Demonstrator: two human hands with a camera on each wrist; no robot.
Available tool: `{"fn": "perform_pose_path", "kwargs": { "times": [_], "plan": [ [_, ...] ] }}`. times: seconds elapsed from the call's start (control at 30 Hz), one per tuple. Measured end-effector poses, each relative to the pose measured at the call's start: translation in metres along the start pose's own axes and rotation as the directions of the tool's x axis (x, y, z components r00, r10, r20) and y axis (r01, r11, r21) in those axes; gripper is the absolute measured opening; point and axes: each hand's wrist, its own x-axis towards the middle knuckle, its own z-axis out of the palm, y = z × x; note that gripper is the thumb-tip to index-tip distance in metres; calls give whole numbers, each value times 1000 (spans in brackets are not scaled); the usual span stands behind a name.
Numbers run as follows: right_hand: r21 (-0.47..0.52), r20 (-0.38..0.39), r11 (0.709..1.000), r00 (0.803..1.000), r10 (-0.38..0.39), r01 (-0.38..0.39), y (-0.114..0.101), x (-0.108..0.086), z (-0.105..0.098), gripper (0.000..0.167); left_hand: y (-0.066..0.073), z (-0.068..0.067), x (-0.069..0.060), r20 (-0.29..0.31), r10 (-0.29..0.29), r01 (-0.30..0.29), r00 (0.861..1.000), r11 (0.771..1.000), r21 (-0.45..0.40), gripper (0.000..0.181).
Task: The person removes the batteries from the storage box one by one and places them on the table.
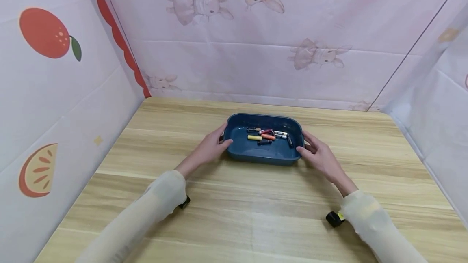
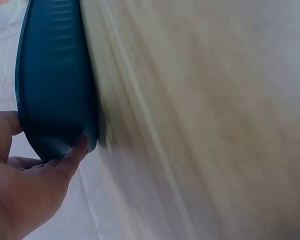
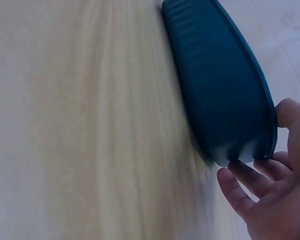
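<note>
Here, between the left hand (image 1: 208, 149) and the right hand (image 1: 321, 157), a dark teal tray (image 1: 263, 159), open at the top and rounded at the corners! Clamped at one end by the left hand, thumb at the rim and fingers against the outer wall. Clamped at the other end by the right hand, thumb at the rim, fingers outside and, in the right wrist view, low by the base edge. Resting down or just lifted? Cannot tell from here.

Inside now, between the palms, a loose cluster of batteries! Among those near the left hand, a yellow battery (image 1: 254, 137); next to it, toward the right hand, an orange battery (image 1: 268, 136). Just beyond, a red battery (image 1: 266, 131) beside a black-and-gold battery (image 1: 253, 130). And nearest the right hand, a slanting black battery (image 1: 290, 141).

Outward, beneath both hands, a pale wooden table (image 1: 252, 202), blurred in the wrist views. Behind the left hand, a cream sleeve (image 1: 139, 214); behind the right hand, a black device (image 1: 333, 219) near the cuff. Ahead of both hands, a pinkish backdrop (image 1: 234, 68) printed with rabbits. Off to the left of the left hand, a red fruit print (image 1: 44, 32) above a citrus slice print (image 1: 38, 169).
</note>
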Motion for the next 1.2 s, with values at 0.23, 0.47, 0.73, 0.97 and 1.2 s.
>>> {"fn": "perform_pose_path", "kwargs": {
  "times": [0.23, 0.47, 0.73, 0.97, 1.2],
  "plan": [
    [-47, 12, 999, 1000, 5, -5, -6, -14, 3, 73, 2, 2, -17, -6, -9, 9, 1000, 1000, 5, 71],
    [-70, 14, 998, 1000, 4, -3, -8, -29, 7, 74, 2, 6, -35, -12, -4, 4, 1000, 1000, -12, 71],
    [-59, 14, 998, 1000, -5, 6, -14, -44, 11, 73, 4, 10, -53, -20, -35, 35, 999, 999, -31, 72],
    [-35, 23, 999, 1000, -3, 4, -20, -57, 17, 73, 7, 10, -73, -14, -64, 64, 998, 998, -28, 73],
    [-9, 16, 1000, 1000, 15, -15, -24, -71, 29, 73, 5, 8, -92, -11, -55, 54, 998, 998, -35, 73]
  ]
}}
